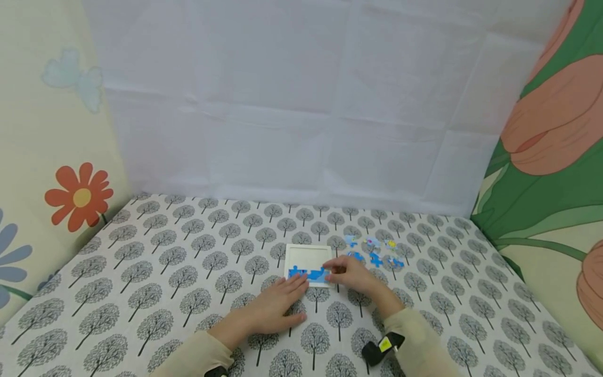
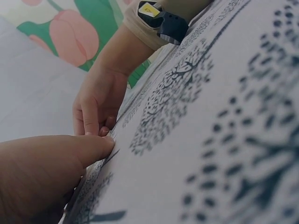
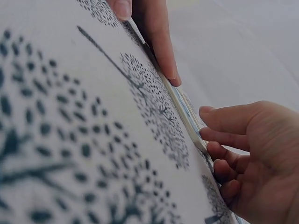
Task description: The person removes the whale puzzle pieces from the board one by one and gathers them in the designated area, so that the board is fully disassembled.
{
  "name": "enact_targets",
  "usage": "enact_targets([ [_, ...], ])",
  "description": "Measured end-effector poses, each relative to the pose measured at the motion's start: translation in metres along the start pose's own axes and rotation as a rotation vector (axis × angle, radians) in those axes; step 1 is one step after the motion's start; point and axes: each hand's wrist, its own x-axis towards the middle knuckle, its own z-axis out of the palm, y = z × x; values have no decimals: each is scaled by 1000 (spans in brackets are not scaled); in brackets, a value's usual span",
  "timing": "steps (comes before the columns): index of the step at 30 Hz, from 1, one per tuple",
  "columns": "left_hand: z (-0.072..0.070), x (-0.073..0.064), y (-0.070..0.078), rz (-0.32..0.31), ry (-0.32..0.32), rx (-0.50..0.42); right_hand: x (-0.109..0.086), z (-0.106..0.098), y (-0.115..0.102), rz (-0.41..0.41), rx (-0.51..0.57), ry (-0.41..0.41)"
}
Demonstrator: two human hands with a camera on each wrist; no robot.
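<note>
A small white puzzle frame (image 1: 308,250) lies on the patterned cloth, with blue jigsaw pieces (image 1: 314,276) along its near side. My left hand (image 1: 273,309) rests flat, fingers straight, its fingertips over the frame's near left part and the blue pieces. At the frame's right edge is my right hand (image 1: 353,275), thumb and fingers bent around the near right corner. In the right wrist view, the right thumb and index finger (image 3: 224,140) sit close together right at the frame's edge (image 3: 187,123); I cannot tell whether they pinch a piece.
Several loose jigsaw pieces (image 1: 375,259) lie in two rows to the right of the frame, beyond my right hand. The cloth (image 1: 183,272) with printed trees covers the table. A white sheet (image 1: 282,104) hangs behind, between flower-patterned sides.
</note>
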Motion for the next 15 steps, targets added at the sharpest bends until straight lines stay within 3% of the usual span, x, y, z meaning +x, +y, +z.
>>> enact_targets([
  [15, 1, 0, -1, -1, -9, 10, -1, 3, -3, -5, -32, 16],
])
